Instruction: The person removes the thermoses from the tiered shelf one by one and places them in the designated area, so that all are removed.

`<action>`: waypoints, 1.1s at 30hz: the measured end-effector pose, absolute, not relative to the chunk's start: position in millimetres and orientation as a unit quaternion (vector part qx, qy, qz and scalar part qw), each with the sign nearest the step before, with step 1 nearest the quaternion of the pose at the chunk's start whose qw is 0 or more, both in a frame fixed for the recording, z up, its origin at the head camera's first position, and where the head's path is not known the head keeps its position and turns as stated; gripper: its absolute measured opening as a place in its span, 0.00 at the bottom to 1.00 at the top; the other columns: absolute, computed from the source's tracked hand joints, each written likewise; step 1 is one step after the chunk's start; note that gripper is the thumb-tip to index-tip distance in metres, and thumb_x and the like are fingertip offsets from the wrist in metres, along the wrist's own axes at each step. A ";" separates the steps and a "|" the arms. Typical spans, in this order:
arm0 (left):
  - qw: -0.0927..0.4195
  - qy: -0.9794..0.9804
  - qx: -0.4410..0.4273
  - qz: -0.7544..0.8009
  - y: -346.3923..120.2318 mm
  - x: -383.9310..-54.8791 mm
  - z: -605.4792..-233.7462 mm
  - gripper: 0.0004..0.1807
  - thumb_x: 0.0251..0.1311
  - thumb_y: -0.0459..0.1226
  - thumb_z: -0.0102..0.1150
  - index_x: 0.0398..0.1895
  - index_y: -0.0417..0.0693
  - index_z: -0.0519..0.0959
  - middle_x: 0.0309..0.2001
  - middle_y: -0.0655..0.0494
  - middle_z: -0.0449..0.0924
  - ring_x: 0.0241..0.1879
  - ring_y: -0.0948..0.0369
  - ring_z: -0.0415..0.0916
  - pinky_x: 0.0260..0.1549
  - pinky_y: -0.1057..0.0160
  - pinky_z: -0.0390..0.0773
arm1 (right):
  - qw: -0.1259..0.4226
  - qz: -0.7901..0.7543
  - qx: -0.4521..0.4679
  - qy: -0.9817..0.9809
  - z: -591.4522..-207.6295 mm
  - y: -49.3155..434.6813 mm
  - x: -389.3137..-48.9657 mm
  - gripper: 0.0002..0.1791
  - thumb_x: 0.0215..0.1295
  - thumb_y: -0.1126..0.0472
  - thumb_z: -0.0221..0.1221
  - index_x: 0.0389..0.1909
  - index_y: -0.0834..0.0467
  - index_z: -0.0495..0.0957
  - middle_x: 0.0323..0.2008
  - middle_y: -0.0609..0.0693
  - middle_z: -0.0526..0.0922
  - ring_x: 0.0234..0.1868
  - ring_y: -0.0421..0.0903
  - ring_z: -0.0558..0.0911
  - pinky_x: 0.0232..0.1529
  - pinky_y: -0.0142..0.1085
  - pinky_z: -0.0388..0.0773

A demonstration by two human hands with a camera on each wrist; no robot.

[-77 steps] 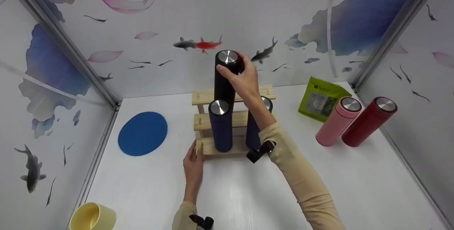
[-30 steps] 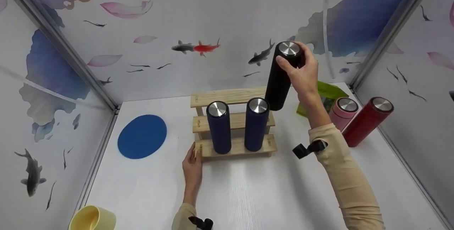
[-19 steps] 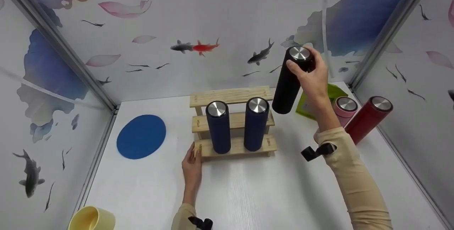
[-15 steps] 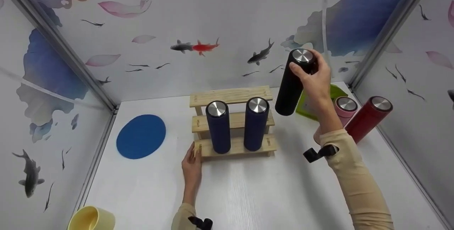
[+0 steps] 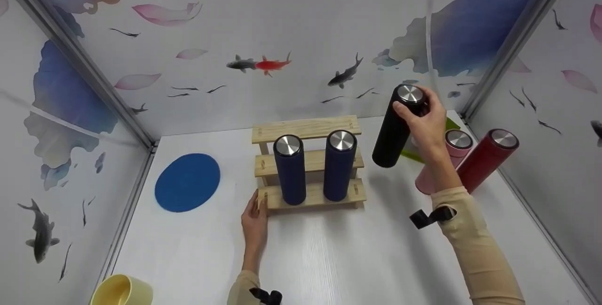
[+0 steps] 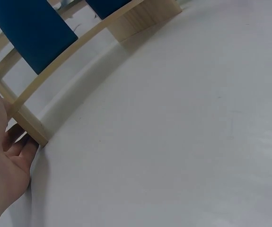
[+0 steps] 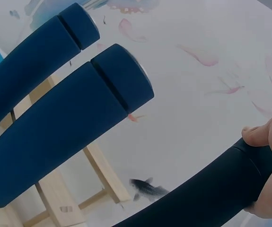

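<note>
My right hand grips a black thermos flask near its steel-topped lid, thumb on the near side. The flask tilts a little and hangs over the table just right of a three-step wooden rack. On the rack's lowest step stand two navy blue thermos flasks, side by side and upright. My left hand holds the left end of that step. In the left wrist view its thumb lies by the board and its fingers reach round the rack's leg.
A pink flask, a red flask and a mostly hidden green bag stand on the right. To the left lies a blue round mat. A yellow cup sits at the front left. Printed panels wall the table in.
My right hand has carried the black flask from over the rack's upper steps to the right, then lowered it beside the rack. The left hand has stayed at the rack's corner.
</note>
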State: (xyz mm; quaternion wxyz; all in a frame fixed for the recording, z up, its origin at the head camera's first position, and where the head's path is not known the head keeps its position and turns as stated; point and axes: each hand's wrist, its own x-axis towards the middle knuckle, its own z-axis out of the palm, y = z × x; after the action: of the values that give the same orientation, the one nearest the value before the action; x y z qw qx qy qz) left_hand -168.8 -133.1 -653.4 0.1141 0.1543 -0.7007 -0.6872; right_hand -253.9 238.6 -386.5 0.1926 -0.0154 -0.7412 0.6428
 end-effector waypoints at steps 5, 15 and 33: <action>0.117 -0.701 0.152 -0.687 -134.0 -169.3 -652.9 0.27 0.75 0.38 0.55 0.74 0.45 0.68 0.76 0.45 0.64 0.77 0.48 0.59 0.74 0.54 0.66 | 0.179 0.633 -0.038 -0.752 -397.6 246.9 -250.6 0.37 0.65 0.61 0.68 0.72 0.61 0.65 0.66 0.59 0.73 0.68 0.49 0.74 0.72 0.40 0.72; 0.128 -0.695 0.136 -0.694 -133.0 -169.0 -651.8 0.27 0.74 0.38 0.56 0.74 0.42 0.67 0.76 0.44 0.63 0.77 0.48 0.58 0.74 0.55 0.64 | 0.179 0.609 -0.059 -0.771 -422.3 262.2 -242.6 0.37 0.65 0.60 0.68 0.72 0.63 0.64 0.67 0.60 0.72 0.69 0.50 0.72 0.75 0.42 0.69; 0.117 -0.703 0.148 -0.686 -133.2 -169.3 -652.1 0.27 0.76 0.38 0.53 0.75 0.43 0.66 0.76 0.43 0.62 0.77 0.46 0.58 0.72 0.57 0.68 | 0.182 0.589 -0.105 -0.781 -466.7 268.4 -233.3 0.38 0.62 0.60 0.70 0.70 0.67 0.65 0.66 0.62 0.72 0.69 0.53 0.72 0.74 0.44 0.69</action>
State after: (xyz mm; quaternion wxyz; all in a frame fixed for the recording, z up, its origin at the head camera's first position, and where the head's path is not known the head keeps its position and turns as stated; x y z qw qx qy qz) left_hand -169.3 -133.2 -652.1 0.1168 0.1481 -0.7031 -0.6857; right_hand -233.3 268.4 -466.7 0.1818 -0.1050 -0.7806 0.5887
